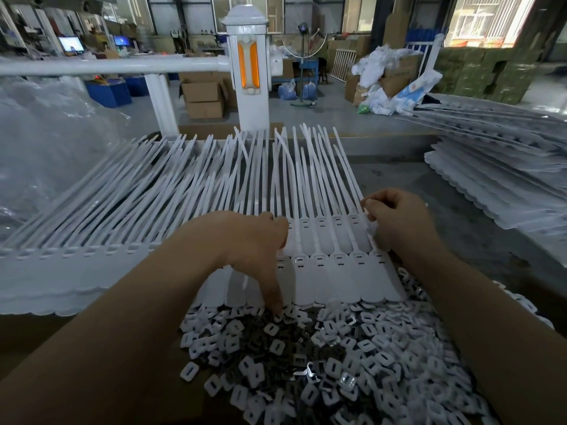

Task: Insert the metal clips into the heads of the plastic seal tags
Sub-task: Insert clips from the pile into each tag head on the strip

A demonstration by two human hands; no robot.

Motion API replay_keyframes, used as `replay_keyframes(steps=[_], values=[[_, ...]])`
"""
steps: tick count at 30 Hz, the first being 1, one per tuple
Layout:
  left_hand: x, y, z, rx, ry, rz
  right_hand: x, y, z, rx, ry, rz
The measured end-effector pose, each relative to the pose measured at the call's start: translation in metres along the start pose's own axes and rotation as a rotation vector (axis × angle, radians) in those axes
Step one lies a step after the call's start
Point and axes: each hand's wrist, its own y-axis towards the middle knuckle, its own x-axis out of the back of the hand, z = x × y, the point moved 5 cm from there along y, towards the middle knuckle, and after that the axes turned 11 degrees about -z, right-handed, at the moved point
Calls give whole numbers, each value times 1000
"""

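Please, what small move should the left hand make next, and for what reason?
Probably the left hand should pinch one clip from the heap of small metal clips, since its fingertip already touches the heap's far edge. The right hand grips the sheet of white plastic seal tags, and several heads look unfilled.

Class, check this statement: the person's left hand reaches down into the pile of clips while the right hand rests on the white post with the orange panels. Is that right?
Not quite. The left hand does reach a finger down into the pile of clips, but the right hand is not on the white post; it pinches the edge of the row of seal tags. The head view shows this.
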Motion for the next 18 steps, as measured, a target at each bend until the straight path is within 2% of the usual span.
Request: replay_keyframes(steps=[8, 13, 18], values=[[-3, 2, 3, 25, 24, 13, 1, 2, -3, 97, -191, -28], [-2, 4, 5, 5, -5, -5, 1, 3, -6, 61, -178, -35], [0, 4, 7, 8, -151, -61, 4, 5, -9, 10, -127, -59]])
